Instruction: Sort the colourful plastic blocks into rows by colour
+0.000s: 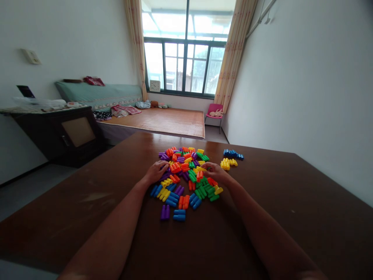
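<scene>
Several plastic blocks in purple, orange, yellow, green and blue lie in a loose pile on the brown table (116,182). At the pile's left edge is my left hand (157,171), its fingers curled against the blocks; what they hold, if anything, is hidden. My right hand (215,171) reaches in from the right, with its fingertips closed on a yellow block (199,169). Nearest to me lie a purple block (165,212) and a blue block (179,215). Apart from the pile, to the right, sit a blue group (233,153) and a yellow group (229,163).
Beyond the table stands a bed (163,118) with clothes and soft toys. A dark cabinet (52,132) is at the left. A pink chair (215,110) holds a soft toy near the curtained window (186,66).
</scene>
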Tool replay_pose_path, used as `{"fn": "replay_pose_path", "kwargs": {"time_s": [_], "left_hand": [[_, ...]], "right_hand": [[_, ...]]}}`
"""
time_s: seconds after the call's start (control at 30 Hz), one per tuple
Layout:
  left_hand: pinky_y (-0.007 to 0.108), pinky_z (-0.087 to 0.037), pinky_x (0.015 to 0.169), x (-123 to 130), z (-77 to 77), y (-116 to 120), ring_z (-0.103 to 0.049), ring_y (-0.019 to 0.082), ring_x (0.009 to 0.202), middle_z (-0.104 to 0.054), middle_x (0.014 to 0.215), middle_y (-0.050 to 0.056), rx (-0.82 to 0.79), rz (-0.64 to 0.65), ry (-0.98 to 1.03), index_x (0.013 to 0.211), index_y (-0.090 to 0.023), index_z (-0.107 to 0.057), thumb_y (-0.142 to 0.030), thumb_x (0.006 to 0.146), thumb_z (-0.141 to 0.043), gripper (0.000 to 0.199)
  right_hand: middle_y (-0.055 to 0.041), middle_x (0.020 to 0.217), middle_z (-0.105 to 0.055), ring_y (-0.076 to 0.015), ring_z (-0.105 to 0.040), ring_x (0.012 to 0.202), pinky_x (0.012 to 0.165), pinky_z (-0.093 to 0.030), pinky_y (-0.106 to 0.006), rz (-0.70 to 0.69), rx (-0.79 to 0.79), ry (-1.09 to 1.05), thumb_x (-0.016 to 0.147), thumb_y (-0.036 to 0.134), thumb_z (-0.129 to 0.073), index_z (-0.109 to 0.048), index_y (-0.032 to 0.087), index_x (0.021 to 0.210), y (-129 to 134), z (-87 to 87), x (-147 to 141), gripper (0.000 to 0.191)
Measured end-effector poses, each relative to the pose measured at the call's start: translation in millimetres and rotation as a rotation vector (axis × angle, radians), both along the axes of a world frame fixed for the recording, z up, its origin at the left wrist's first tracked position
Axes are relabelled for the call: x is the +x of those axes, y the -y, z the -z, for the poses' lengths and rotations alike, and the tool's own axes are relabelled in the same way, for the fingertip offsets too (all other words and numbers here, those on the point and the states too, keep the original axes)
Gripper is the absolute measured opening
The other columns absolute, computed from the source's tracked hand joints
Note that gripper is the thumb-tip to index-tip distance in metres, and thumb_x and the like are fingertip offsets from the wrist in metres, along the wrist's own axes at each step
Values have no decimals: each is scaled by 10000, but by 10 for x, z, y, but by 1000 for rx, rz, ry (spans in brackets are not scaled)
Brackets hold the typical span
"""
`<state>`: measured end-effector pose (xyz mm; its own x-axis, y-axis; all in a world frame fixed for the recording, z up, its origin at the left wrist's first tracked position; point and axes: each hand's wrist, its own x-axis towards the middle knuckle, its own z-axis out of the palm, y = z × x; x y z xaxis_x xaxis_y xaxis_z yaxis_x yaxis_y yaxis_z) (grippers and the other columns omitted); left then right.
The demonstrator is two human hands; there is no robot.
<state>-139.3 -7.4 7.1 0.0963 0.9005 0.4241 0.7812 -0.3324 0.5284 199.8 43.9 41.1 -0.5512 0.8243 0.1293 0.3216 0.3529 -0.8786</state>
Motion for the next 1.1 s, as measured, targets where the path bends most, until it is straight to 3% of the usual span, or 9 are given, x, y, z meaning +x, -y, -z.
{"fn": "replay_pose_path", "kwargs": {"time_s": [0.17, 0.33, 0.43, 0.6, 0.73, 0.9, 1.03, 1.1], "left_hand": [[358, -466, 978, -3, 0, -1, -617, 227, 1058, -689, 1123, 75, 8, 1, 2, 995, -208, -697, -493, 901, -406, 418], [365, -460, 988, -5, 2, -7, -613, 229, 1065, -689, 1127, 72, 0, -1, 14, 994, -214, -700, -499, 893, -423, 410], [359, -464, 983, -3, -1, -5, -617, 228, 1061, -690, 1123, 73, 2, 1, 10, 990, -212, -701, -501, 898, -418, 415], [354, -464, 980, -6, -1, 0, -619, 223, 1058, -688, 1128, 70, 8, 11, -9, 999, -214, -695, -501, 906, -408, 417], [360, -459, 985, -2, -7, 2, -616, 228, 1062, -686, 1129, 86, -4, -4, 0, 995, -198, -695, -504, 902, -406, 432], [368, -459, 986, 7, -25, 13, -611, 236, 1074, -687, 1129, 87, -13, -10, 1, 991, -202, -697, -510, 895, -410, 432], [367, -462, 978, 12, -37, 21, -615, 236, 1059, -688, 1123, 79, -5, 0, 4, 994, -209, -697, -503, 895, -416, 419], [367, -463, 979, 10, -31, 18, -619, 236, 1048, -692, 1113, 72, 1, -2, 15, 989, -216, -700, -506, 890, -423, 413]], "right_hand": [[25, 697, -579, -124, -562, 602, 564, -473, -248, 111, -15, 1, 777, 332, -568, -577, 185, 1086, -52, -15, 42, 342], [62, 556, -496, -101, -463, 501, 543, -395, -225, 214, 145, 261, 783, 180, -493, -624, 230, 1110, -76, -37, 160, 355], [43, 646, -565, -104, -482, 535, 576, -406, -237, 240, 210, 326, 782, 204, -539, -645, 243, 1091, -79, 3, 201, 330], [-21, 967, -615, -158, -594, 828, 727, -485, -273, 239, 292, 265, 685, 241, -678, -636, 242, 1081, -74, 92, 166, 399], [-63, 991, -614, -175, -610, 867, 756, -503, -292, 297, 345, 226, 713, 266, -657, -643, 209, 1103, -119, 58, 171, 394], [-100, 996, -676, -189, -649, 793, 721, -516, -312, 558, 300, 93, 792, 454, -596, -582, 184, 1227, -379, -31, 560, 512], [-134, 964, -707, -228, -664, 806, 721, -508, -333, 822, 300, 111, 803, 551, -551, -619, 148, 1148, -584, -8, 1008, 535], [-131, 947, -715, -240, -665, 821, 734, -499, -344, 883, 305, 196, 813, 560, -539, -637, 157, 1100, -620, 6, 1116, 504]]}}
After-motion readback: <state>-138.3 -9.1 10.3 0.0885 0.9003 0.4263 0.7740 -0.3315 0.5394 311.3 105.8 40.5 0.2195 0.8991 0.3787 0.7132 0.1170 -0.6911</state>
